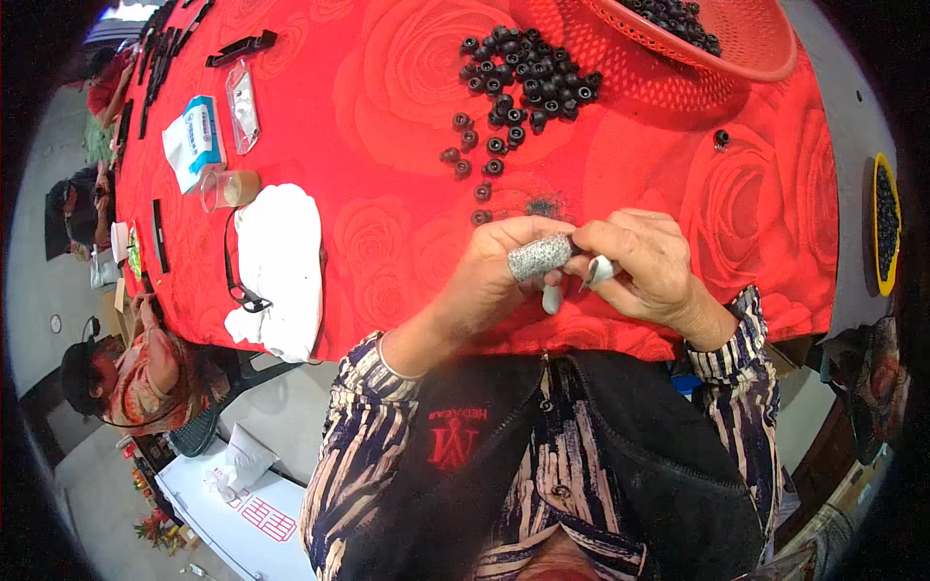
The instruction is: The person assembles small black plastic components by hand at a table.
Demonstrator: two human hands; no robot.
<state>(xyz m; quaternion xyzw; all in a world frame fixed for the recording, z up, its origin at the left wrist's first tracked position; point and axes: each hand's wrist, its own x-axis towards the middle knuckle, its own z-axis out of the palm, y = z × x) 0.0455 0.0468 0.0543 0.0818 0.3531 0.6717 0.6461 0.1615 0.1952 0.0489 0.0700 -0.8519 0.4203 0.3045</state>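
My two hands meet over the near edge of the red tablecloth, fingers closed and fingertips almost touching. My left hand (489,261) has a speckled grey wrap (540,257) around its thumb and pinches a small dark piece (574,248), mostly hidden between the fingers. From the other side my right hand (644,261) presses in, also closed. A whitish curled band (600,270) shows at its fingers; whether it is a wrap or a tool I cannot tell. Just beyond the hands lie fine black shavings (543,206) and a pile of small black ring-shaped parts (528,77).
A red plastic basket (765,48) holds more black parts at the far right. Leftward are a white cloth (279,261), glasses (247,295), a plastic cup (231,190), a tissue pack (198,140) and black strips (160,237). A yellow-rimmed tray (881,276) stands off the table's right side. Other people sit at left.
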